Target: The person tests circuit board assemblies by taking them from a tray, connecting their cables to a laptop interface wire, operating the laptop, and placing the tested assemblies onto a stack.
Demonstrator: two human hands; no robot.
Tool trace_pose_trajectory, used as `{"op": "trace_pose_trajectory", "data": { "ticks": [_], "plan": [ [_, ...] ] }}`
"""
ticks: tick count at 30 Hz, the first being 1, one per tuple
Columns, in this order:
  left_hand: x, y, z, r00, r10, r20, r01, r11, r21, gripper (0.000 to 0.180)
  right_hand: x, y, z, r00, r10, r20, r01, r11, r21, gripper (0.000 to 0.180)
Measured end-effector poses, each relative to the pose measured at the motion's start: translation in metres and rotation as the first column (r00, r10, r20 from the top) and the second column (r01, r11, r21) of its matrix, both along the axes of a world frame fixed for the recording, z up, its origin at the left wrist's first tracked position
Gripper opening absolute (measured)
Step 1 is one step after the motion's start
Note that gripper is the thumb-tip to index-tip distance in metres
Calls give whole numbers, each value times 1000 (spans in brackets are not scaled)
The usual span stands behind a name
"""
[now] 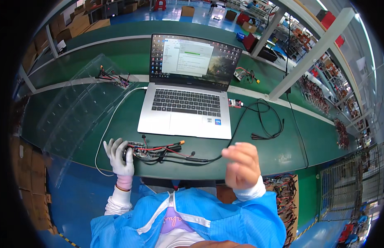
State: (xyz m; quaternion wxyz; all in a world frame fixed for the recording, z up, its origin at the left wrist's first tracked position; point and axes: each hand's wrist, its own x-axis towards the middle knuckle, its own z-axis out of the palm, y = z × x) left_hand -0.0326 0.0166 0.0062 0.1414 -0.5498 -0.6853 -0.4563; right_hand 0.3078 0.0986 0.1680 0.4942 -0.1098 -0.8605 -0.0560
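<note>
My left hand (120, 156), in a white glove, rests on the left end of a small black circuit board with red and black wires (155, 150) lying on the green bench near its front edge. My right hand (242, 165) is bare and raised above the bench in front of me, fingers loosely curled, holding nothing. A black cable (241, 120) runs from the board toward the right of an open silver laptop (188, 111), which stands just beyond the board with windows on its screen.
A clear plastic sheet (76, 107) leans at the left, with a wire bundle (112, 77) behind it. A white cable (111, 120) loops from the laptop. Another small board (245, 75) lies right of the screen. White frame posts (311, 53) rise at the right. Cardboard boxes (33, 194) stand at left.
</note>
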Motion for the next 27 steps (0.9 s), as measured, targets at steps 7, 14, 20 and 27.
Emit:
{"op": "trace_pose_trajectory", "data": {
  "ticks": [7, 14, 20, 27],
  "plan": [
    [3, -1, 2, 1000, 9, -6, -9, 1000, -5, 25, -86, -39, 70, 880, 442, -170, -459, 885, -75, 24],
    [-6, 1, -10, 999, 13, -46, -11, 999, 43, 25, -106, -54, 86, 729, 625, -280, -672, 731, -119, 22],
    [-2, 0, -5, 999, 47, -25, -46, 999, 25, 25, -108, -55, 76, 692, 667, -277, -672, 735, 92, 36],
    [-6, 1, -17, 997, 19, -72, -9, 990, 139, 24, -109, -65, 80, 648, 645, -405, -679, 730, 76, 23]
  ]
}}
